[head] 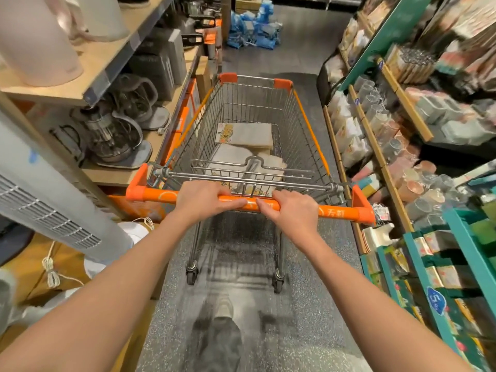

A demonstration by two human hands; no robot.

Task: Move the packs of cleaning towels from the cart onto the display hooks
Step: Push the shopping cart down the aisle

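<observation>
Both hands are clenched over the orange push bar (249, 204) of a wire shopping cart (303, 122), the left hand (200, 201) and the right hand (291, 210) set close together near the bar's middle, with the fingertips almost meeting. That central, two-handed grasp probably serves to steer the cart straight down a narrow aisle, and it means neither hand is free to lift stock yet. The packs of cleaning towels (245, 136) lie flat in the bottom of the basket, one grey pack with a printed yellow card label resting on top of others; further packs show through the folded child-seat flap (251, 167) near the handle, though how many there are cannot be told. Lying flat and low, they are unlikely to slide while the cart rolls. To the left stands wooden shelving (102, 63) with glass kettles (112, 135) and a white tower fan (45, 197); to the right, green display racks (418, 253) hold drinking glasses (373, 98) and packaged goods. Packs resembling the cart's load sit low on the right rack, so the hooks may be there, but blur hides them. The task looks barely begun: every pack seen is in the cart.
</observation>
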